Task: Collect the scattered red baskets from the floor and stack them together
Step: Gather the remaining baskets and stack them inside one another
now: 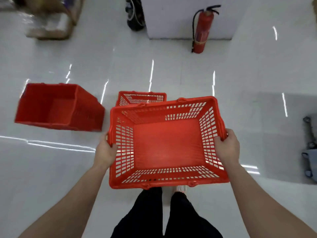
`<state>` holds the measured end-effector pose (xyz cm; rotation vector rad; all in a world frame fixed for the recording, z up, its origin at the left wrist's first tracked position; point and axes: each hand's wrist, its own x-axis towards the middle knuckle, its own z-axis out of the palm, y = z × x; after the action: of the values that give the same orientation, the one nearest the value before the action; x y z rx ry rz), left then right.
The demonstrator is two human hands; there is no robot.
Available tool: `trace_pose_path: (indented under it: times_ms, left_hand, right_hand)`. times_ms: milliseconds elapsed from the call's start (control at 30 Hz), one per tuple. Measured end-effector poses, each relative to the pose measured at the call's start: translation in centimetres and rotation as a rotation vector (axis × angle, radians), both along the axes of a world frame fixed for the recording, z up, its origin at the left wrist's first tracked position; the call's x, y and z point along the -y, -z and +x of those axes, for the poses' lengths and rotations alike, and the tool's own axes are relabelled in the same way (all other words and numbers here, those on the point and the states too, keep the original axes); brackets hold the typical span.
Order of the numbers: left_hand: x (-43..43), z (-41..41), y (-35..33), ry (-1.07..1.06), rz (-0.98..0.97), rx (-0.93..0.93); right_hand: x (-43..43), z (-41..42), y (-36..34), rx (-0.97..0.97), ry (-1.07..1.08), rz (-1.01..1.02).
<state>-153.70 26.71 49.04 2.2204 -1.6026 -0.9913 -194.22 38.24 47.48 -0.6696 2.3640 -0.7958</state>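
Observation:
I hold a red slotted basket (168,143) upright in front of me, above the white floor. My left hand (105,152) grips its left rim and my right hand (227,147) grips its right rim. Just beyond it a second red basket (142,97) stands upright on the floor, mostly hidden behind the held one. A third red basket (58,107) lies tipped on its side at the left, its opening facing me.
A red fire extinguisher (202,31) stands against a white pillar (171,18) ahead. Cardboard boxes (51,23) sit at the far left, a dark bag (135,14) beside the pillar, a wheeled grey dolly (309,146) at the right edge. My legs (164,213) are below the basket.

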Motion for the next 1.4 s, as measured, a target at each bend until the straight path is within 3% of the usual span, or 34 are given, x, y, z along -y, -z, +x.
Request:
trace_pose_path:
  times_ms: [267,533,900,1233,1400]
  left_hand:
    - [-4.9,17.9,-8.4,-0.466,-0.166,-0.069]
    - [-2.9,33.3,-10.9,-0.643,-0.342,-0.141]
    - [7.5,50.7,-12.3,-0.666,-0.329,-0.124]
    - [23.2,58.7,-9.2,-0.644,-0.252,-0.004]
    - [32.1,61.5,-7.3,-0.551,-0.161,-0.04]
  right_hand:
    - [10.1,15.8,-10.9,0.089,-0.32,-0.11]
    - [21.5,33.2,-14.1,0.031,-0.51,-0.131]
    - [34.4,51.2,-13.7,0.045,-0.555,-0.157]
    - [47.5,59.5,-6.2,0.164,-0.522,-0.062]
    - [52.7,61.2,-2.7,0.189,-0.476,0.027]
